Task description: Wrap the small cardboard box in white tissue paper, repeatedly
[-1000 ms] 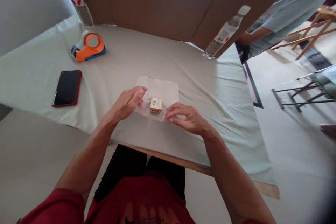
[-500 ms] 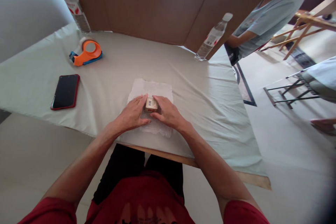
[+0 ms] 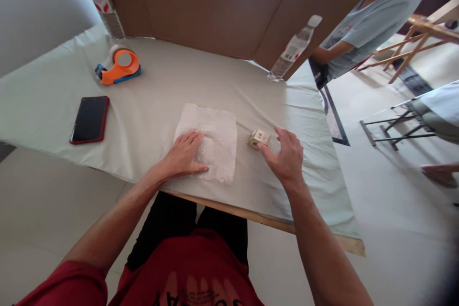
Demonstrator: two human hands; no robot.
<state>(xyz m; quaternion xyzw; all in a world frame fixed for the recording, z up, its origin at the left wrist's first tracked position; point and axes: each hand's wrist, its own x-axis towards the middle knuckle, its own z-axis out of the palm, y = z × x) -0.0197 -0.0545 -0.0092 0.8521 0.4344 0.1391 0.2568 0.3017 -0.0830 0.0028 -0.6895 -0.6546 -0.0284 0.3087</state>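
Note:
A crinkled white sheet of thin wrapping, perhaps bubble wrap (image 3: 218, 143), lies spread near the table's front edge. My left hand (image 3: 184, 155) rests on its left part, fingers stretched and thumb apart, holding nothing. To the right of the sheet, a small printed cardboard box (image 3: 258, 138) with a barcode label sits on the cloth. My right hand (image 3: 285, 155) is just right of that box, thumb and fingers spread. Its thumb tip is close to the box; whether they touch I cannot tell.
A phone in a red case (image 3: 89, 119) and an orange tape dispenser (image 3: 122, 67) lie on the left. Two water bottles (image 3: 103, 5) (image 3: 296, 48) stand by a brown cardboard panel (image 3: 215, 5). Beyond the right edge are a person in a light shirt (image 3: 373, 33) and a folding stool (image 3: 405, 119).
The small box has moved from the middle of the white sheet to the cloth on the right, along with my right hand. My left hand stays on the sheet.

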